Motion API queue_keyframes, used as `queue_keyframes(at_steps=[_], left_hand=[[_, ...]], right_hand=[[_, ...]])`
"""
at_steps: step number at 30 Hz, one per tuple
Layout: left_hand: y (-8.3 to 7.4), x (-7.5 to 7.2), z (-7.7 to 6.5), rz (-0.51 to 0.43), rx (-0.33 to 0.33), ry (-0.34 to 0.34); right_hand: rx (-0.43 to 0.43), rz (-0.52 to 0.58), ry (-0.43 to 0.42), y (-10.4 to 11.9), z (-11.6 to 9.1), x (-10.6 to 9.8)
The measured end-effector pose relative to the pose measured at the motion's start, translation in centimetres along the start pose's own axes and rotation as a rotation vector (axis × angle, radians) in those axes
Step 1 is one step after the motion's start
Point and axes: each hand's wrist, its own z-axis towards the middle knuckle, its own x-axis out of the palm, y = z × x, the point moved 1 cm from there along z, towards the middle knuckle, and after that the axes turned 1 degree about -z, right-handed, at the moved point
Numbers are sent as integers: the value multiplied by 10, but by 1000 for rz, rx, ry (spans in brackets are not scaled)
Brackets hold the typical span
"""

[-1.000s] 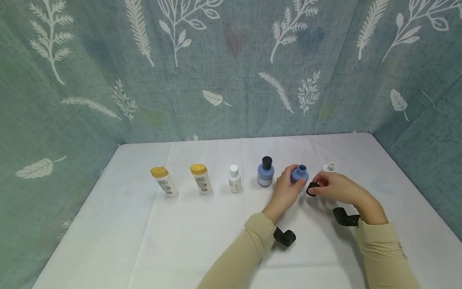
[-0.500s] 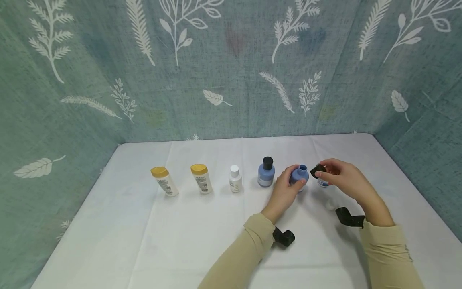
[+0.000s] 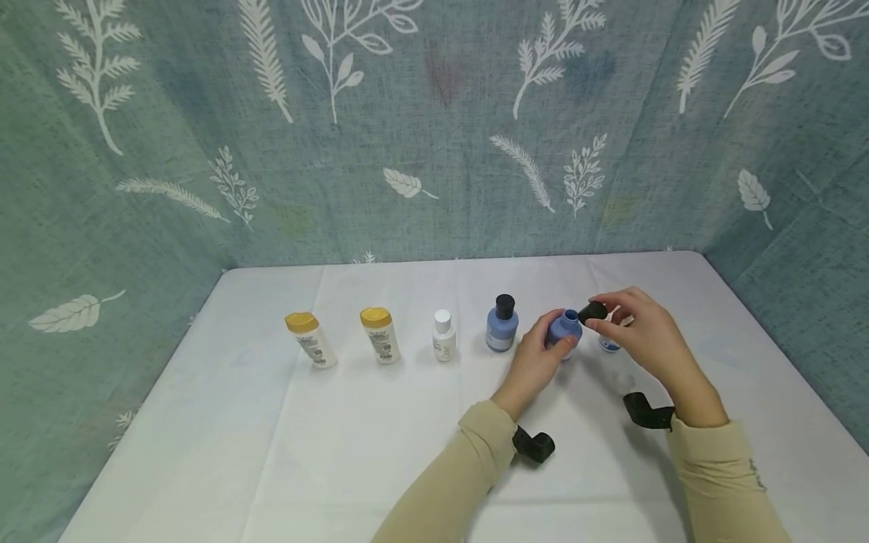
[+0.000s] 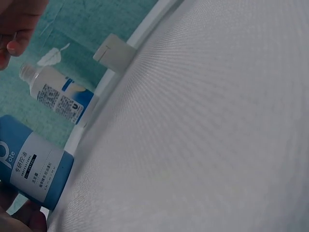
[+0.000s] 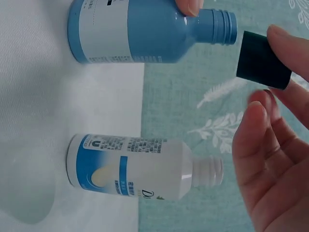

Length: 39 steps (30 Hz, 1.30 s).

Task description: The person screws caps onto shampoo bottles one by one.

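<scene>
My left hand (image 3: 532, 368) grips a blue bottle (image 3: 563, 329) that stands upright on the white table with its threaded neck bare. Between the thumb and fingers of my right hand (image 3: 641, 332) is a black cap (image 3: 594, 312), tilted and just right of the bottle's mouth. In the right wrist view a small gap separates the black cap (image 5: 263, 60) from the neck. An uncapped white bottle with a blue label (image 5: 145, 166) stands beside the blue one, partly hidden by my right hand in the head view. A white cap (image 4: 115, 53) lies on the table near it.
Left of my hands, a capped blue bottle (image 3: 502, 330), a small white bottle (image 3: 444, 339) and two yellow-capped bottles (image 3: 382, 339) stand in a row. Black wrist mounts (image 3: 536, 445) stick out from both sleeves. A patterned curtain (image 3: 434, 136) hangs behind the table.
My right hand has lifted the black cap from low beside the blue bottle, swung it slightly right, then left to near the mouth. The left hand keeps its grip in place.
</scene>
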Motion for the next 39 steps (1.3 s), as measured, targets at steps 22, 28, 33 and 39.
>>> queue_keyframes(at_steps=[22, 28, 33, 39], left_hand=[[-1, -1, -4, -45, 12, 12], [0, -1, -3, -48, 21, 12], [1, -1, -3, -41, 31, 16], [2, -1, -2, 16, 59, 33]], right_hand=[[-24, 57, -145, 4, -2, 11], [-56, 77, -187, 4, -1, 12], [-59, 73, -187, 2, 0, 14], [-54, 73, -182, 0, 1, 17]])
